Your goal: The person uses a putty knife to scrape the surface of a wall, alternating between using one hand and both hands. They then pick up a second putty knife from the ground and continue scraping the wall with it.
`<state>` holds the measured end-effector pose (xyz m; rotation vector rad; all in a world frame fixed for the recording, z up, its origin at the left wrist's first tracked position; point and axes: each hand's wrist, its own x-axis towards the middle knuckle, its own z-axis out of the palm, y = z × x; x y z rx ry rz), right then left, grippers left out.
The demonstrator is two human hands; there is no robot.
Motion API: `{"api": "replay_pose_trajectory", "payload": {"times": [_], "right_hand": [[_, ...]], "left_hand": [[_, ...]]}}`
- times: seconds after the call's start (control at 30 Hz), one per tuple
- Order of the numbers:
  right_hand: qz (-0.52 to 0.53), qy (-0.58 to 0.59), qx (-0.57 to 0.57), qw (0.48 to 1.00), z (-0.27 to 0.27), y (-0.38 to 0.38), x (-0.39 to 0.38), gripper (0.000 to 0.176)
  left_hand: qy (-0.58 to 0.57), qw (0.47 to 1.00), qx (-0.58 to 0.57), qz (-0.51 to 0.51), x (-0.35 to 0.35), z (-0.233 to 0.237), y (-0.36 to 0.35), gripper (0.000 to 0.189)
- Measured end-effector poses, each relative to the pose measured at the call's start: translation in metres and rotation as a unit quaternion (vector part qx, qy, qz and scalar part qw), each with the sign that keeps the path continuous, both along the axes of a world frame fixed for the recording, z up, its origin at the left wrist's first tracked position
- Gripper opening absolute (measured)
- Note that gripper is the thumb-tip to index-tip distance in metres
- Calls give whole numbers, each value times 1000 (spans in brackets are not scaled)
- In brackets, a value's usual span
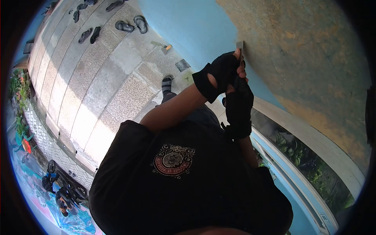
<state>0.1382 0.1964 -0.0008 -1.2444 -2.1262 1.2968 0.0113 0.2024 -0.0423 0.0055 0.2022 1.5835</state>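
Note:
A flat metal scraper [240, 46] stands with its blade edge at the wall, where light blue paint [188, 23] meets a rough brown patch [297, 51]. My left hand [224, 72], in a black fingerless glove, is closed around the scraper near the blade, thumb along the metal. Just below it, my right hand [239, 103], gloved the same way, is closed at the lower end of the tool. The handle is mostly hidden by the two hands, which touch each other.
On the paved floor [125, 84] lie a tool with an orange end [168, 47], a dark square piece [182, 65] and several sandals [133, 25]. A window ledge [313, 133] runs along the right. A person by a motorcycle [64, 190] is at the lower left.

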Motion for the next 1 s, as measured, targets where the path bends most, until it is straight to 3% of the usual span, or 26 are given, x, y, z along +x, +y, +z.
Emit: {"api": "replay_pose_trajectory", "payload": {"times": [0.27,0.37,0.47,0.53,0.67,0.73,0.87,1.0], "right_hand": [[-29,35,-3,999,3,-6,-2,29],[-28,-9,14,999,6,-2,-5,29],[-29,66,5,997,1,-4,-7,29],[-10,10,62,998,3,-5,0,30],[-20,20,76,997,-3,-2,-6,30],[10,79,151,985,-13,-2,-13,30],[-16,17,54,998,-4,-3,2,29],[-8,39,76,996,-6,-4,-3,29]], "left_hand": [[-1,1000,-11,-11,5,1,1,35],[12,1000,1,0,6,-3,4,35],[-28,1000,13,3,-1,-10,7,37],[-18,1000,8,-5,9,-4,2,37],[-13,1000,22,-16,1,-3,3,35],[-4,1000,19,-19,2,-9,4,35],[15,1000,19,-14,5,0,2,34],[-24,999,35,-9,5,-10,3,34]]}}
